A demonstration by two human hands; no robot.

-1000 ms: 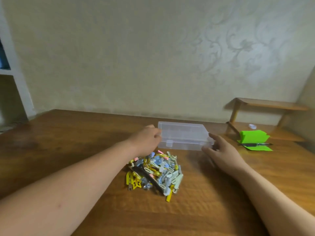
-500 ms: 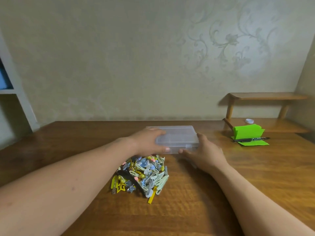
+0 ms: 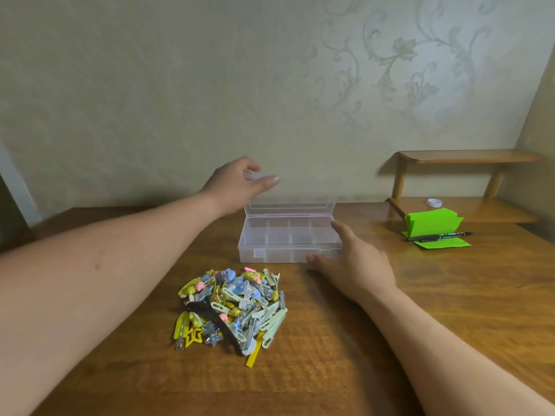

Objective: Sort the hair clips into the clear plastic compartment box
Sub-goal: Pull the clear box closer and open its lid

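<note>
Left hand (image 3: 238,186) pinches the top edge of the see-through hinged lid (image 3: 289,195), which stands raised nearly upright; right hand (image 3: 356,265) lies with fingers loosely straight against the front right corner of the clear plastic compartment box (image 3: 279,246), thumb on the front wall. The box sits open mid-table, compartments bare as far as visible, with the mixed pile of yellow, blue, mint and pink hair clips (image 3: 231,307) just in front on the brown wooden table (image 3: 300,385). Far right: bright green paper notes (image 3: 432,223), black marker pen (image 3: 438,236), small white cap (image 3: 434,202), low wooden shelf (image 3: 468,156)
</note>
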